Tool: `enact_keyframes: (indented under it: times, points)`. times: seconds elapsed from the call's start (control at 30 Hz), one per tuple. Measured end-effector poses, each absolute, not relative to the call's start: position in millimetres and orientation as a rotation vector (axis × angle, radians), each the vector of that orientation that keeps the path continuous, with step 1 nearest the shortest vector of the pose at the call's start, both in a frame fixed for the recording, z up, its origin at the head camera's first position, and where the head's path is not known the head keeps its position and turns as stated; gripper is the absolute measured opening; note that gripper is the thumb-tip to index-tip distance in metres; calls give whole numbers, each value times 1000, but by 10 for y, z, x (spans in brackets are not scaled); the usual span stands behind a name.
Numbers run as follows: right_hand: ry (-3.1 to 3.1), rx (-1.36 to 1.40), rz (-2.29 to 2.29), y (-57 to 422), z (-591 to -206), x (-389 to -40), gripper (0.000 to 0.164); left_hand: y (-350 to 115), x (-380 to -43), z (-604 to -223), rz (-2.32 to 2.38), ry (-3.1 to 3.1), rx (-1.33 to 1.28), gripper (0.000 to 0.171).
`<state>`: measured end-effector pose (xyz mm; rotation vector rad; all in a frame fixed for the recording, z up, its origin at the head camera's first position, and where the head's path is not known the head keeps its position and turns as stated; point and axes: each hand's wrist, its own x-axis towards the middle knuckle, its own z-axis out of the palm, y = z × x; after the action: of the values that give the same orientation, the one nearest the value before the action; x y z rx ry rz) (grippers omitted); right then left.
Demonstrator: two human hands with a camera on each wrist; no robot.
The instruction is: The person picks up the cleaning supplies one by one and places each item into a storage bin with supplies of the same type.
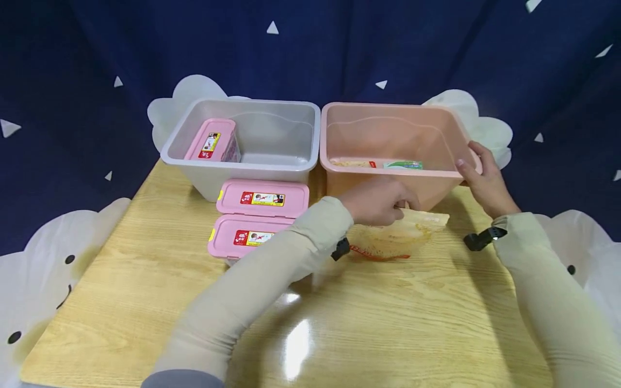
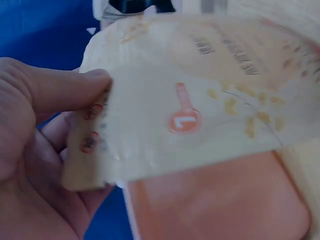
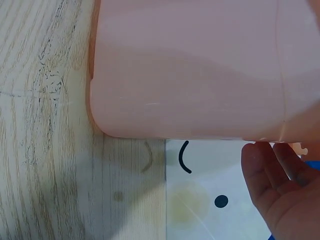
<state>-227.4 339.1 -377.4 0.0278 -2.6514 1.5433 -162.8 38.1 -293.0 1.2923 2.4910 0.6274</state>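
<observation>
My left hand (image 1: 380, 202) pinches a cream-coloured flat packet (image 1: 388, 237) by its upper edge, just in front of the pink bin (image 1: 388, 109). Yellow leaf prints, small text and a red mark show on the packet in the left wrist view, where the thumb (image 2: 75, 89) lies over one end. At the bin's right corner my right hand (image 1: 490, 186) grips the rim. In the right wrist view its fingers (image 3: 265, 170) are up against the bin's outer wall. Inside the bin lie a green packet (image 1: 404, 165) and a cream-and-red packet (image 1: 356, 164).
A grey bin (image 1: 242, 167) stands left of the pink one, holding a pink-lidded box (image 1: 223, 129). Two more pink-lidded boxes (image 1: 296, 188) are in front of it, one partly behind my left sleeve. A dark blue curtain (image 1: 301, 48) hangs behind the wooden table (image 1: 388, 318).
</observation>
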Motion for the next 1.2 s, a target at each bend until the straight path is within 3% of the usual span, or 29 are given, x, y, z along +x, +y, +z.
enact_keyframes:
  times: [0.63,1.0,1.2]
  points:
    - [-2749,-39,1452,3401,-3722,-2211,71,-89,-1857,-2397,967,2398,1212,31]
    - [-2650,27,1544,3279,-3728,-2186,69,-444,-2245,-1702,1224,2545,1016,26]
    - [-2659,-2,1530,3278,-3733,-2099,68,-473,-2530,-1597,1260,2703,867,26]
